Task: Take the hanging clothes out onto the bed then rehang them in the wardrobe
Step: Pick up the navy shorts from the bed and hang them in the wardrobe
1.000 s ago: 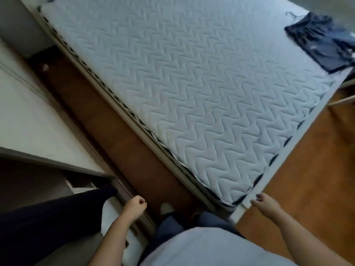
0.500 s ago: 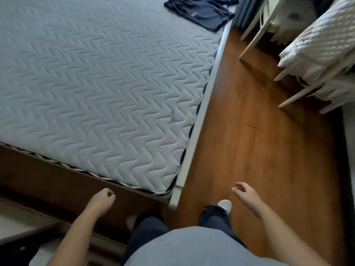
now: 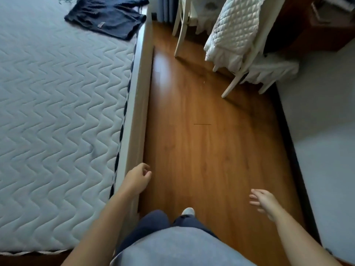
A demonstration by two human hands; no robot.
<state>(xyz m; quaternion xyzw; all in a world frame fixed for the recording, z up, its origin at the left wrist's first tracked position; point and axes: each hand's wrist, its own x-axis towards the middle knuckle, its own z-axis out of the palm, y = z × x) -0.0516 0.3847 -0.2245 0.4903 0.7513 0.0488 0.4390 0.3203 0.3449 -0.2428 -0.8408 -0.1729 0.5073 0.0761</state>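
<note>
One dark garment lies on the bed; the wardrobe is out of view, rehanging undone. Your left hand is loosely curled, your right hand open, both empty.

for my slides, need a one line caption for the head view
Both hands, left and right, empty beside the bed, dark garment on its far corner.

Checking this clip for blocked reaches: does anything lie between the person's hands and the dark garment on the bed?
Nothing visible does. The dark garment lies at the far corner of the mattress. Between it and the left hand, only bare mattress and bed frame show. The right hand hangs empty over open wooden floor. The chair stands off to the right.
</note>
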